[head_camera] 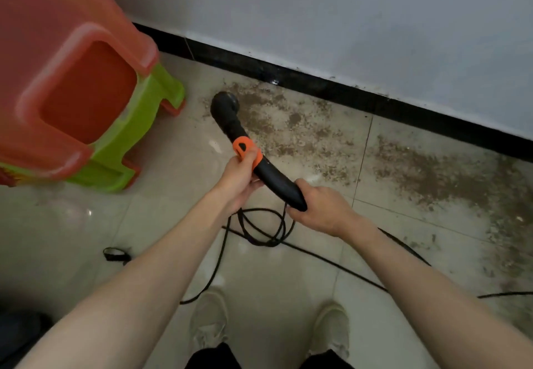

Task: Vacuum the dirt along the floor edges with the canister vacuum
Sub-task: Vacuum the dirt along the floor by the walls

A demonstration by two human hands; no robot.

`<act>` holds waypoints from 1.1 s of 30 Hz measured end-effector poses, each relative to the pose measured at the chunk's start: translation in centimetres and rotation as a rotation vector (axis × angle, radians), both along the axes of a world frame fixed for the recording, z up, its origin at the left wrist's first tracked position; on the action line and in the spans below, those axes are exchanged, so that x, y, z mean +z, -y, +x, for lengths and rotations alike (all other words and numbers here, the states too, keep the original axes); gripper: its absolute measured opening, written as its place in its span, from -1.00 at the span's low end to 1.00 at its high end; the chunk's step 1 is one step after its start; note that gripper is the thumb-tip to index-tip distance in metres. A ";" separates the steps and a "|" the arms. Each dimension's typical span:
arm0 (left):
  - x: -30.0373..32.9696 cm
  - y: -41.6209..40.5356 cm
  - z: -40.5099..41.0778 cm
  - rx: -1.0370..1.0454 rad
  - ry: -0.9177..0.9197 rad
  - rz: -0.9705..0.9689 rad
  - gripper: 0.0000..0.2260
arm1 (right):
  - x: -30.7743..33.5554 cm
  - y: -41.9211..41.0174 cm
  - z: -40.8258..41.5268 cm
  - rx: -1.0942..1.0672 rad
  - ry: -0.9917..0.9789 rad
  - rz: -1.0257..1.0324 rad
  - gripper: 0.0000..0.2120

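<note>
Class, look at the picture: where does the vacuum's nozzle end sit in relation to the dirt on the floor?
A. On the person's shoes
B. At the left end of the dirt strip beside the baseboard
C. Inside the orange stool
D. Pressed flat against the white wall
B: the nozzle is at the left edge of the dirt that runs beside the black baseboard, held by the left hand and right hand.

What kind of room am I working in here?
Likely an indoor room at home or in a plain utility space: glossy beige floor tiles meet a white painted wall at a black baseboard, and stacked orange and green plastic stools stand nearby.
</note>
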State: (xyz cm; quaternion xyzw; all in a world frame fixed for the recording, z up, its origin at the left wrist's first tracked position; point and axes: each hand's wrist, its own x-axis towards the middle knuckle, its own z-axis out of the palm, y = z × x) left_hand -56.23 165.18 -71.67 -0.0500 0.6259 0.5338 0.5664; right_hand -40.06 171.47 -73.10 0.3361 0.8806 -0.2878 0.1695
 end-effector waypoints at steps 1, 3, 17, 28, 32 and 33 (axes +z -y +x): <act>-1.2 -0.9 0.2 -0.026 -0.041 0.051 -0.83 | -1.6 -0.6 -0.2 -0.034 -0.044 -0.003 -0.60; -3.6 -2.4 0.1 -0.097 -0.120 0.150 -0.78 | -4.3 -1.9 -0.7 -0.152 -0.136 -0.054 -0.64; -21.3 0.9 -1.6 -0.999 -1.369 -0.487 -0.27 | -10.7 -5.8 0.9 -0.124 -0.231 0.070 -0.53; -22.2 5.4 -1.0 -1.013 -1.304 -0.233 -0.51 | -10.6 -3.2 -1.3 -0.153 -0.233 -0.184 -0.79; -22.7 9.2 -0.1 -1.175 -1.367 -0.185 -0.47 | -11.2 -1.9 -1.5 -0.119 -0.191 -0.136 -0.72; -22.8 10.0 0.0 -1.221 -1.385 -0.178 -0.45 | -11.4 -1.8 -1.5 -0.106 -0.185 -0.125 -0.70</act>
